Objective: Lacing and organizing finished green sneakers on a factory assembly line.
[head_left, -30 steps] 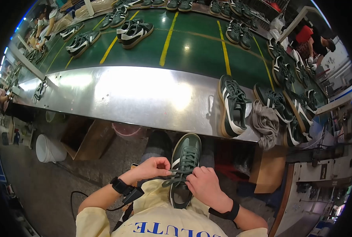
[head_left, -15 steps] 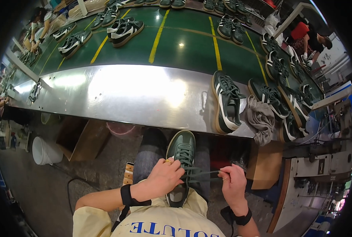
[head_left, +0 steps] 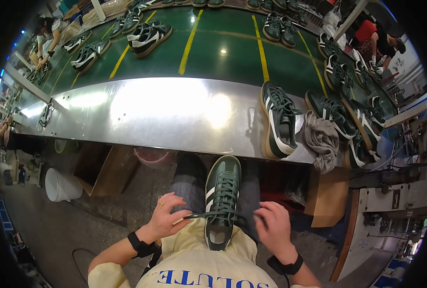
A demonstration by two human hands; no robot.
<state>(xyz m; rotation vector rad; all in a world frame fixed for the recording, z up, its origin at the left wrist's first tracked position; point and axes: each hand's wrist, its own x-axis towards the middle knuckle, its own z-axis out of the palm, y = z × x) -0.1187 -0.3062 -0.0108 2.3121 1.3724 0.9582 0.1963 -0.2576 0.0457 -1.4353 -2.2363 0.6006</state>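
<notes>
A green sneaker with white side stripes and a gum sole rests on my lap, toe pointing away from me. Its green shoelace crosses at the top of the tongue. One lace end stretches left to my left hand, where thumb and forefinger pinch it. To the right of the shoe is my right hand, its fingers loosely curled and apart, with no lace visible in them. Another lace end lies dark against my clothing between shoe and right hand.
In front of me runs a metal ledge, then a green conveyor belt carrying several sneakers. A matching sneaker and a grey rag lie on the ledge's right. Below are a white bucket and cardboard boxes. Co-workers sit at both sides.
My hands have moved apart: the left went left from the shoe's laces, drawing a lace end. The right has let go of the lace it was pulling. The view has shifted slightly.
</notes>
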